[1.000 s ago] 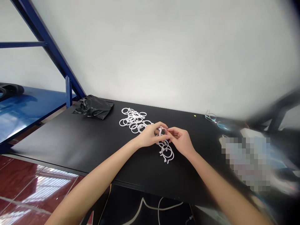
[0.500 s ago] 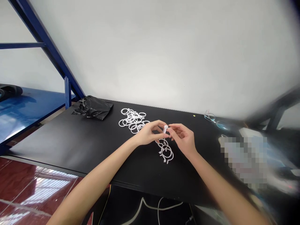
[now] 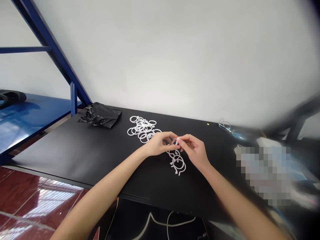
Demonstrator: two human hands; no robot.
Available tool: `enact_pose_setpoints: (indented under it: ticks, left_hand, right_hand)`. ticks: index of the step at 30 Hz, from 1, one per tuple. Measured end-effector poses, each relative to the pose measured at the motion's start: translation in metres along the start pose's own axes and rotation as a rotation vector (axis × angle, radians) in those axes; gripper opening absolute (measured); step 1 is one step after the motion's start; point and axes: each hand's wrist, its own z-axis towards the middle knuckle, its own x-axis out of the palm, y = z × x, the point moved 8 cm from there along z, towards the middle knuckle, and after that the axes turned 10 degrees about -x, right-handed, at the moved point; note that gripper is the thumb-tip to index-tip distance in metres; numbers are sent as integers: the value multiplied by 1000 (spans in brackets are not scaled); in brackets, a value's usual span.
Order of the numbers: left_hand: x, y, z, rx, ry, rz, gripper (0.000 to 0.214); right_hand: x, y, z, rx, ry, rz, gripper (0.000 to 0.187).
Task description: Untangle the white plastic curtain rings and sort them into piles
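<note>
My left hand (image 3: pixel 162 143) and my right hand (image 3: pixel 193 148) meet over the black table, both pinching one white plastic ring (image 3: pixel 176 141) that looks like a shower curtain ring. Fingers cover much of it, so I cannot tell whether its ends are joined. Just below my hands lies a small group of white rings (image 3: pixel 178 163), some with their ends apart. Beyond my left hand, a larger pile of white rings (image 3: pixel 142 128) is spread on the table, partly hidden by that hand.
A crumpled black plastic bag (image 3: pixel 101 115) lies at the table's (image 3: pixel 75 150) back left. Eyeglasses (image 3: pixel 225 125) rest at the back right, near a blurred package (image 3: pixel 262 173). Blue metal framing (image 3: pixel 57 61) stands left; pale cables (image 3: pixel 150 218) hang below the front edge.
The held ring has tilted and sunk lower between my fingers. My right hand has closed in over its top, nearer my left hand.
</note>
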Motion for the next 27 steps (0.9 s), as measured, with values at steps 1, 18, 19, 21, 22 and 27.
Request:
enact_pose_setpoints:
  ticks: [1,18,19,21,22,27]
  left_hand:
    - [-6,0,0,11,-53,51,33]
    - [-69,18,-10,-146,-648,992,25]
    - [-61,14,-7,-93,-584,931,23]
    - [-41,11,-3,3,-405,803,21]
    - [-30,11,-1,31,-320,754,19]
    - [3,20,3,-6,-194,749,12]
  right_hand:
    - [-1,-2,1,20,-9,4,18]
    - [-7,-32,1,141,128,-394,22]
    - [-6,-32,1,109,143,-452,21]
    - [-4,-29,2,40,145,-560,18]
    - [-3,-29,3,16,143,-600,18]
    - [1,-28,4,-21,156,-619,19]
